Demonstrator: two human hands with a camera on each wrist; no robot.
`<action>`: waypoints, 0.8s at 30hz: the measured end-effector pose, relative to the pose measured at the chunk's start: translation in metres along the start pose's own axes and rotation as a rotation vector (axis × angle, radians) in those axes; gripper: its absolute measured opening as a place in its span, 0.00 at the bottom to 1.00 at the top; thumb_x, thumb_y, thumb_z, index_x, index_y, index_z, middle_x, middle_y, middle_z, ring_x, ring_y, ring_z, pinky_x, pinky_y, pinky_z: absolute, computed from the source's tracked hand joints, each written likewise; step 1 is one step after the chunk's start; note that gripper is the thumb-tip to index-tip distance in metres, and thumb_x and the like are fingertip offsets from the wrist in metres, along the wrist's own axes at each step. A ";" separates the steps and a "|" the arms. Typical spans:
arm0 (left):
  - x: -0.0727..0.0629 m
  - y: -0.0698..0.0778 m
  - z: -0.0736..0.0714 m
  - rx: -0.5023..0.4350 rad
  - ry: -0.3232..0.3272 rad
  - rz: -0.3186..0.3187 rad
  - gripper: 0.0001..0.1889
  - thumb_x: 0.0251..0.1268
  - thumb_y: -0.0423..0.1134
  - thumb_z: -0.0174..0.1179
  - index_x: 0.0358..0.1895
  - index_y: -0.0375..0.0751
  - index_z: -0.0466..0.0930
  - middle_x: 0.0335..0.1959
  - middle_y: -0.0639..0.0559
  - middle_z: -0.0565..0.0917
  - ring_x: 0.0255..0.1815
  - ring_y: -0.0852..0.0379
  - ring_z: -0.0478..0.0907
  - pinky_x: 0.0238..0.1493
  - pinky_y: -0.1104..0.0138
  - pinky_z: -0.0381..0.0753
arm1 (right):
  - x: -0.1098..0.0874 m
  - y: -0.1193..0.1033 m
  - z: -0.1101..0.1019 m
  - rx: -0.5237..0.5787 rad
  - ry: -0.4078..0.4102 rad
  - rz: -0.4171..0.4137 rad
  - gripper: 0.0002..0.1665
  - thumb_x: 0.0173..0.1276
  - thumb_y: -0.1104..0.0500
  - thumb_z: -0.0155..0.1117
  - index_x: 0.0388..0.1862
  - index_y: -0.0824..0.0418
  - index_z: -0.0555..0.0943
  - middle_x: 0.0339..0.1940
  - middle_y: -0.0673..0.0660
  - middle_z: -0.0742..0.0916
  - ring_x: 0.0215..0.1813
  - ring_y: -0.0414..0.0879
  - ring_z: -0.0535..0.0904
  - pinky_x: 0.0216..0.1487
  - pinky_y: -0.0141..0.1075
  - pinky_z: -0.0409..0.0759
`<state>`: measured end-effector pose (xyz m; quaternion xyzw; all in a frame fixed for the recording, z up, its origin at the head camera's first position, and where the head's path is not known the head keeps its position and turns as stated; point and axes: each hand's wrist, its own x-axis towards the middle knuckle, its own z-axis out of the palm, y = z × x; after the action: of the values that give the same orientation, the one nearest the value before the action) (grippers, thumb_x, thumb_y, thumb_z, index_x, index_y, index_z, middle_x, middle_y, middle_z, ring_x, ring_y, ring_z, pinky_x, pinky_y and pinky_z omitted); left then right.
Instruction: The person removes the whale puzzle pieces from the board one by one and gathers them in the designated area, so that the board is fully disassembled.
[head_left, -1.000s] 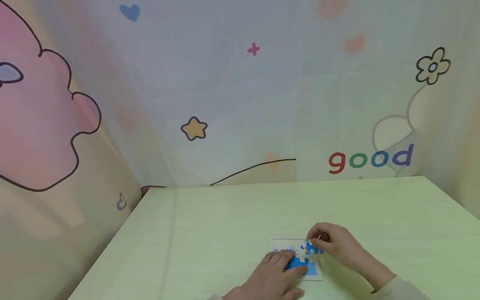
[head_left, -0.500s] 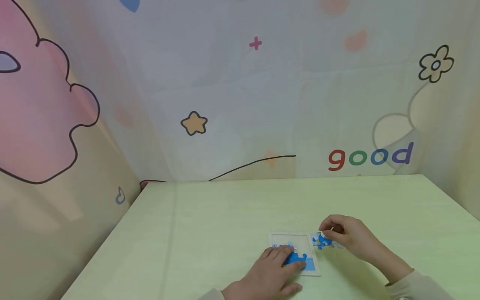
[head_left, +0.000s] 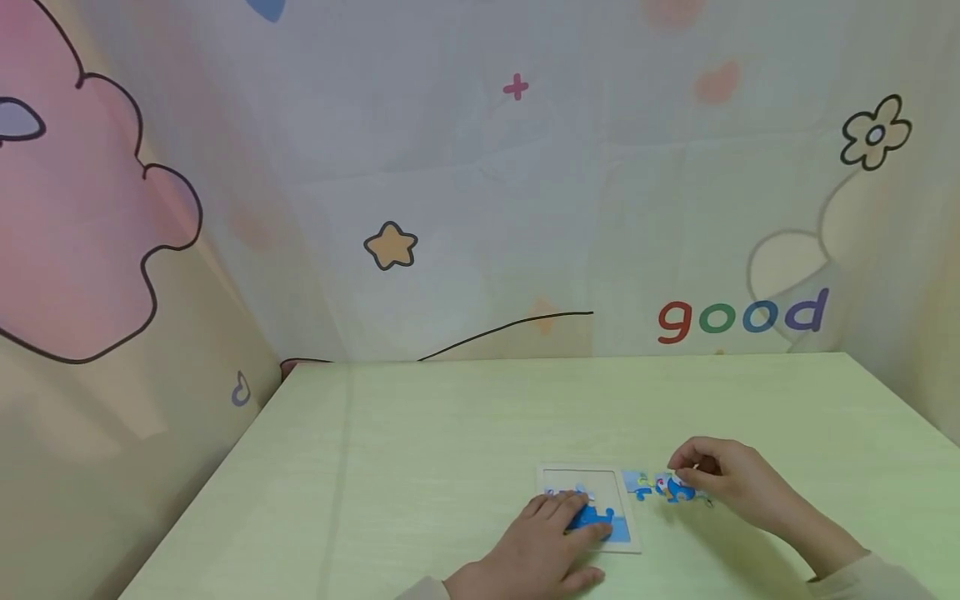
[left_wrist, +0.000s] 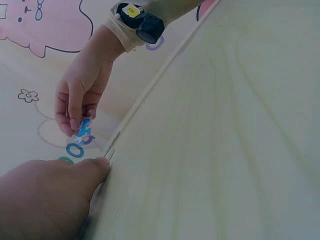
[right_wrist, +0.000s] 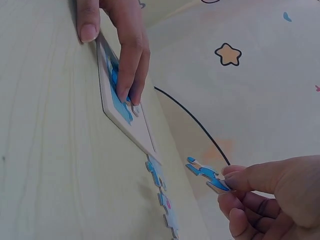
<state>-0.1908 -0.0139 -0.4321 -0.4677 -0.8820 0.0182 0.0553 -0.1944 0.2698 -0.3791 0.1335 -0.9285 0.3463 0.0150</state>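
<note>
Right hand is pinching a piece above the desk.
Left hand is lying on the tray, fingers outstretched.

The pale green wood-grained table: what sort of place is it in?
Probably an indoor play or filming corner: a creased, pastel, cartoon-printed backdrop stands behind the table, and a white-framed jigsaw tray lies on top.

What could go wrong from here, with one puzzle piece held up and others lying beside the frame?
The right-hand grip pinches the held piece near one end, so it might slip or twist. Lowered carelessly, it could knock the loose pieces beside the frame. The left-hand grip rests over the inner pieces; sliding sideways might disturb them.
</note>
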 end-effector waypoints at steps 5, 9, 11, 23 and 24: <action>0.001 0.000 0.000 -0.019 -0.020 -0.007 0.27 0.74 0.63 0.34 0.71 0.64 0.61 0.74 0.52 0.63 0.75 0.55 0.59 0.70 0.58 0.64 | -0.005 0.010 -0.003 0.004 -0.019 0.013 0.03 0.66 0.63 0.62 0.38 0.61 0.81 0.27 0.50 0.81 0.27 0.33 0.69 0.28 0.28 0.71; 0.000 0.000 0.000 -0.013 -0.006 -0.002 0.27 0.74 0.62 0.34 0.71 0.64 0.62 0.73 0.51 0.63 0.75 0.55 0.59 0.70 0.58 0.64 | -0.008 0.016 -0.005 0.013 -0.037 0.050 0.03 0.65 0.63 0.63 0.38 0.60 0.81 0.28 0.51 0.81 0.27 0.33 0.69 0.29 0.28 0.72; 0.000 0.000 0.001 -0.015 -0.006 -0.002 0.27 0.74 0.62 0.34 0.71 0.63 0.62 0.74 0.52 0.63 0.75 0.55 0.59 0.70 0.58 0.63 | -0.009 0.019 -0.004 0.018 -0.044 0.049 0.04 0.66 0.63 0.63 0.38 0.61 0.81 0.29 0.51 0.80 0.27 0.33 0.69 0.29 0.28 0.72; 0.000 0.000 0.002 -0.024 -0.015 -0.010 0.27 0.74 0.63 0.34 0.72 0.64 0.61 0.74 0.52 0.62 0.76 0.55 0.58 0.70 0.58 0.63 | -0.017 0.040 -0.005 -0.029 -0.043 0.034 0.03 0.65 0.63 0.63 0.37 0.61 0.81 0.29 0.50 0.82 0.28 0.30 0.68 0.30 0.27 0.72; 0.000 0.000 0.002 -0.025 -0.016 -0.010 0.27 0.74 0.63 0.34 0.72 0.64 0.61 0.74 0.52 0.62 0.76 0.55 0.58 0.70 0.58 0.63 | -0.017 0.042 -0.005 -0.040 -0.041 0.038 0.03 0.65 0.63 0.63 0.37 0.60 0.81 0.30 0.50 0.82 0.28 0.30 0.68 0.30 0.27 0.72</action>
<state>-0.1916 -0.0138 -0.4343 -0.4636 -0.8849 0.0107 0.0427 -0.1886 0.3072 -0.4045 0.1225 -0.9377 0.3250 -0.0078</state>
